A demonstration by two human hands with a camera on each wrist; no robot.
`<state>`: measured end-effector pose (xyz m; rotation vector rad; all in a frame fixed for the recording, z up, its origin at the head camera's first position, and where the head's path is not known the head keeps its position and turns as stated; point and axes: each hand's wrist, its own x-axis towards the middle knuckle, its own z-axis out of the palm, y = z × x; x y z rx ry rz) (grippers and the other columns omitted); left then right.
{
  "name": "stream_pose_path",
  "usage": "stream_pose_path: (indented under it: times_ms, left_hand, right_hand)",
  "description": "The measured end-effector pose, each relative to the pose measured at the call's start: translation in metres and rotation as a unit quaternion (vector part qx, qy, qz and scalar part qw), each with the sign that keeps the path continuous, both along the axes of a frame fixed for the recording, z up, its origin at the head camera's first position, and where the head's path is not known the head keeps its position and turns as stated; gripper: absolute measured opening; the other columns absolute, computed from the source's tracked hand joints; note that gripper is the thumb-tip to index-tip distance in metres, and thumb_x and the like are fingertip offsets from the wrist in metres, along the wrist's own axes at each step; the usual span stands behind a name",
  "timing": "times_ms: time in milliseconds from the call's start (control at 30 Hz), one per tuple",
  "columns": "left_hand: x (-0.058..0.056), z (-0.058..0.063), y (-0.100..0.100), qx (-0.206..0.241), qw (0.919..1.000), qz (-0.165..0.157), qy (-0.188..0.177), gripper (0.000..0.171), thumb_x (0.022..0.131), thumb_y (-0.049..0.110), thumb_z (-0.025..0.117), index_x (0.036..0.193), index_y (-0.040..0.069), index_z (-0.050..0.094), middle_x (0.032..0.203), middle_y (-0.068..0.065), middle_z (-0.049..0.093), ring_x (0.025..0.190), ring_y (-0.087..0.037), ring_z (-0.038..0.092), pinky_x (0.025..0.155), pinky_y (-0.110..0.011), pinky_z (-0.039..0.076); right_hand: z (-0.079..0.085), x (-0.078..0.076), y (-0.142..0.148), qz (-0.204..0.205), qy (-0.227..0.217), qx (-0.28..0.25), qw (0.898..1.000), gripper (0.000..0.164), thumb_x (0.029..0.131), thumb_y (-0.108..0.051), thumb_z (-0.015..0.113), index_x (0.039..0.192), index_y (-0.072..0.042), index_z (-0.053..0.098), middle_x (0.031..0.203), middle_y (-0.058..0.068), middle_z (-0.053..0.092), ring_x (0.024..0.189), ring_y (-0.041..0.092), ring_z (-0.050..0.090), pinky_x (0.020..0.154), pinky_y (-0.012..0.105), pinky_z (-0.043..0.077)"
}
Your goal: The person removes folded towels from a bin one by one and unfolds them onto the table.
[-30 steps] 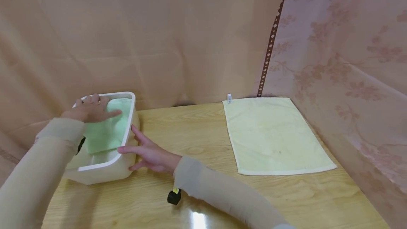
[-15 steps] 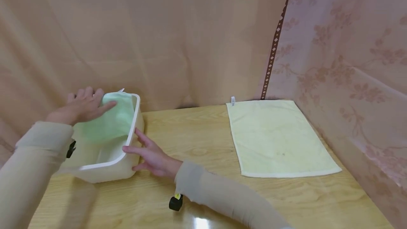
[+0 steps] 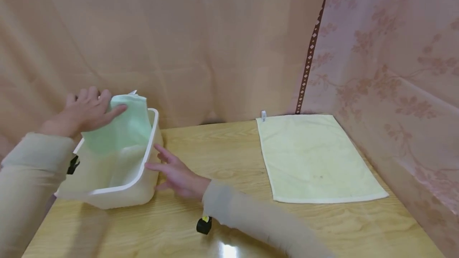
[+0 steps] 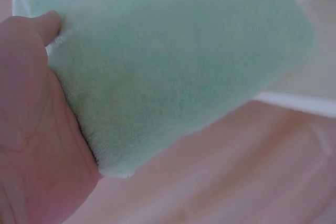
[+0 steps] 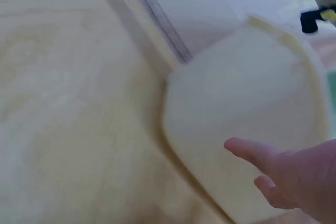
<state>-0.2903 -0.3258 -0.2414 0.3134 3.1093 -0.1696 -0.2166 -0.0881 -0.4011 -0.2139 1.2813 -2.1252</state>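
A folded pale green towel (image 3: 130, 120) rises out of the white plastic bin (image 3: 116, 200) at the table's left, its lower part still inside the walls. My left hand (image 3: 84, 112) holds the towel by its left edge, the thumb lying across the front. Up close in the left wrist view, the towel (image 4: 178, 66) is fuzzy, and the fingers of my left hand (image 4: 39, 124) are hidden behind it. Beside the bin's right wall is my right hand (image 3: 181, 176), fingers spread, thumb at the rim. The right wrist view has my right hand (image 5: 294, 179) against the bin's side (image 5: 236, 93).
A pale yellow towel (image 3: 319, 158) lies flat on the wooden table (image 3: 211, 150) to the right, with a small white tag (image 3: 263, 115) at its back corner. A tan curtain (image 3: 172, 51) hangs behind, and a pink floral one (image 3: 401, 71) on the right.
My left hand has gone from lying over the green towel in the bin to lifting it up and left above the rim. The right hand has stayed by the bin, its fingers slightly looser.
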Motion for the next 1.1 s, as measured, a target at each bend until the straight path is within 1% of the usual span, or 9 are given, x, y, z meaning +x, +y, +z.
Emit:
stream_pose_path:
  times_ms: [100,267,367,467,600,733,833,900,1100]
  left_hand:
    - [0.003,0.021,0.009,-0.017,0.9996,-0.003,0.020,0.068,0.104,0.063,0.030,0.115,-0.003,0.039,0.100,-0.028,0.041,0.095,-0.050,0.039,0.076,-0.063,0.030]
    - [0.008,0.052,0.028,-0.028,0.9973,-0.010,0.067,0.068,0.104,0.063,0.029,0.111,-0.004,0.040,0.096,-0.028,0.039,0.092,-0.050,0.038,0.075,-0.065,0.029]
    - [0.013,0.062,0.043,-0.031,0.9952,-0.021,0.091,0.067,0.104,0.062,0.030,0.109,-0.005,0.040,0.095,-0.026,0.038,0.091,-0.050,0.038,0.075,-0.066,0.029]
    - [0.019,0.068,0.058,-0.032,0.9941,-0.034,0.098,0.065,0.105,0.060,0.029,0.107,-0.004,0.039,0.099,-0.028,0.038,0.094,-0.051,0.037,0.077,-0.067,0.028]
    - [0.027,0.070,0.082,-0.028,0.9914,-0.062,0.112,0.061,0.106,0.057,0.031,0.103,-0.003,0.039,0.102,-0.028,0.039,0.098,-0.052,0.037,0.081,-0.067,0.028]
    - [0.031,0.069,0.107,-0.012,0.9855,-0.094,0.140,0.056,0.106,0.053,0.037,0.101,-0.003,0.041,0.097,-0.024,0.040,0.094,-0.047,0.038,0.081,-0.063,0.030]
    - [0.033,0.065,0.124,0.001,0.9840,-0.108,0.142,0.056,0.106,0.053,0.039,0.104,-0.003,0.042,0.098,-0.022,0.040,0.092,-0.044,0.039,0.080,-0.059,0.030]
    - [0.033,0.060,0.136,0.009,0.9841,-0.114,0.136,0.057,0.106,0.054,0.039,0.106,-0.003,0.042,0.100,-0.021,0.041,0.092,-0.042,0.039,0.080,-0.057,0.031]
    - [0.024,0.042,0.168,0.027,0.9884,-0.116,0.094,0.057,0.106,0.057,0.034,0.109,0.001,0.041,0.102,-0.018,0.041,0.096,-0.039,0.040,0.082,-0.054,0.031]
  right_hand:
    - [0.011,-0.014,0.013,0.003,0.012,-0.007,1.000,0.070,0.097,-0.016,0.067,0.157,-0.035,0.037,0.166,0.010,0.020,0.151,0.031,0.020,0.096,0.072,0.041]
    - [0.033,-0.034,0.037,0.006,0.049,-0.016,0.999,0.071,0.099,-0.016,0.064,0.160,-0.033,0.030,0.163,0.008,0.028,0.145,0.025,0.036,0.098,0.065,0.045]
    - [0.044,-0.044,0.051,0.007,0.094,-0.009,0.995,0.071,0.101,-0.016,0.062,0.160,-0.035,0.028,0.162,0.006,0.030,0.141,0.023,0.042,0.100,0.059,0.046]
    - [0.053,-0.053,0.062,0.008,0.147,0.010,0.989,0.074,0.101,-0.018,0.063,0.160,-0.038,0.024,0.162,0.003,0.030,0.142,0.022,0.041,0.103,0.053,0.046]
    - [0.062,-0.063,0.080,-0.005,0.213,0.040,0.976,0.079,0.099,-0.021,0.067,0.161,-0.038,0.020,0.162,-0.002,0.031,0.145,0.024,0.037,0.106,0.047,0.045]
    - [0.071,-0.074,0.103,-0.016,0.268,0.053,0.962,0.083,0.098,-0.016,0.068,0.162,-0.034,0.019,0.160,0.000,0.036,0.140,0.028,0.045,0.103,0.047,0.047]
    - [0.073,-0.080,0.121,-0.012,0.282,0.066,0.957,0.080,0.097,-0.015,0.069,0.162,-0.032,0.024,0.156,0.001,0.043,0.133,0.026,0.053,0.101,0.047,0.049]
    - [0.071,-0.081,0.133,-0.005,0.283,0.087,0.955,0.073,0.097,-0.018,0.069,0.159,-0.029,0.032,0.151,0.000,0.048,0.131,0.024,0.054,0.100,0.046,0.050]
    - [0.060,-0.083,0.166,-0.012,0.283,0.131,0.950,0.053,0.098,-0.024,0.069,0.147,-0.018,0.051,0.137,0.005,0.061,0.124,0.025,0.059,0.098,0.045,0.051]
